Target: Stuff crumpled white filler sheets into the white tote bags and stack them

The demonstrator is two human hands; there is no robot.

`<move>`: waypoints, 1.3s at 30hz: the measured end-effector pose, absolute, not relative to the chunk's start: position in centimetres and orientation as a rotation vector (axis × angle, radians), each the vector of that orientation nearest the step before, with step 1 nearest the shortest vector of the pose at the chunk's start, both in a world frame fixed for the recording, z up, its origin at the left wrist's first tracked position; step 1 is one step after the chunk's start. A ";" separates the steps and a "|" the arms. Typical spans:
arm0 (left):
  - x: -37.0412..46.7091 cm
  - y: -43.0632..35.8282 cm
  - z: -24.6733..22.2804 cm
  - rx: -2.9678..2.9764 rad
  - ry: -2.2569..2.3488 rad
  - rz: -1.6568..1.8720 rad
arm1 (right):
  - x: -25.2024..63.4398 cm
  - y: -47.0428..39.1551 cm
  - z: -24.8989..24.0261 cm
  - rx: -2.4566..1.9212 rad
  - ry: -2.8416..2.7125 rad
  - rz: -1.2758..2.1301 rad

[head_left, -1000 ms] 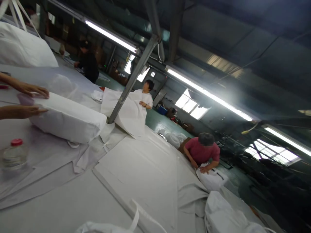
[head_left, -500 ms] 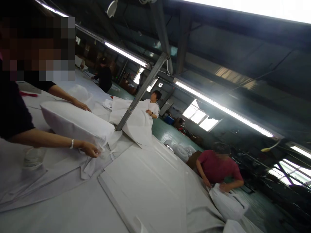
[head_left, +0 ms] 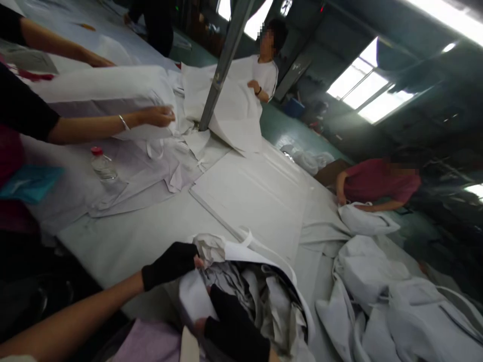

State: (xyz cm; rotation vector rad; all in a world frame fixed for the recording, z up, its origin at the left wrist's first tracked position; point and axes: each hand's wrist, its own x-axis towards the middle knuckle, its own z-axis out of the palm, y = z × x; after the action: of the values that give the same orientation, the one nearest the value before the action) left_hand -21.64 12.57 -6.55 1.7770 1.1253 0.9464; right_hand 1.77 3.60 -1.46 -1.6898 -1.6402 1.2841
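Observation:
Both my hands wear black fingerless gloves. My left hand (head_left: pixel 171 264) grips the near left edge of a white fabric bag (head_left: pixel 245 291) that lies open on the table, stuffed with crumpled grey and white cloth. My right hand (head_left: pixel 232 324) holds the bag's near rim from below, fingers closed on the fabric. A white strap loops out of the bag's far side.
A co-worker's arms (head_left: pixel 94 125) at left handle a folded white bundle (head_left: pixel 101 95). A plastic bottle (head_left: pixel 102 166) with a red cap stands on the white table (head_left: pixel 124 241). Flat white sheets (head_left: pixel 252 196), a slanted metal post (head_left: pixel 222 65), piled bags (head_left: pixel 377 301) at right, other people beyond.
The view has tipped down from the hall and ceiling to the table. My gloved hands and the stuffed bag have come into view. The co-worker keeps handling the white bundle.

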 end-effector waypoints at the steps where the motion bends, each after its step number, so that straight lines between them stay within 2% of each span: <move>1: -22.4 12.1 -6.6 1.679 1.220 0.984 | 2.3 2.7 -1.1 -1.765 -1.708 1.365; 4: -23.5 11.9 -6.2 1.530 1.535 1.108 | 3.0 1.0 0.8 -2.034 -2.000 1.528; 6: -22.7 11.9 -5.8 1.718 1.391 0.949 | 3.1 0.4 2.4 -2.036 -2.129 1.541; 8: -21.2 11.7 -5.3 1.919 1.078 0.675 | 4.3 -0.2 4.2 -1.840 -2.137 1.446; 11: -19.1 11.6 -4.7 2.060 0.784 0.361 | 9.8 -1.9 6.8 -1.702 -1.959 0.979; 14: -17.4 12.6 -3.9 2.119 0.748 0.193 | 17.8 -4.6 7.9 -1.817 -1.906 0.472; 18: -14.1 13.7 -3.6 2.249 0.683 -0.116 | 23.5 -5.6 5.9 -1.857 -2.105 0.374; 25: -11.2 10.3 -8.3 2.387 0.577 -0.393 | 17.3 -1.0 -3.3 -1.791 -2.496 0.569; 28: -11.8 8.8 -10.6 2.441 0.561 -0.418 | 15.6 -1.8 -7.6 -1.763 -2.561 0.614; 31: -11.7 8.6 -10.4 2.479 0.555 -0.408 | 15.9 -2.5 -9.3 -1.731 -2.558 0.639; 34: -10.1 9.8 -6.6 2.529 0.449 -0.234 | 16.7 -2.4 -8.6 -1.693 -2.560 0.636; 37: -7.2 12.3 -1.2 2.602 0.519 0.290 | 16.9 -2.3 -7.8 -1.685 -2.563 0.601; 39: -4.9 14.3 1.3 2.689 0.632 0.453 | 16.8 -2.2 -7.6 -1.695 -2.559 0.561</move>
State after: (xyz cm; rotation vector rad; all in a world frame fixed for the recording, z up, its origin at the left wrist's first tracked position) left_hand -4.92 14.26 1.33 2.6892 0.6318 0.4532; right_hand 16.79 -2.22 -7.64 -1.6954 -2.5594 0.5609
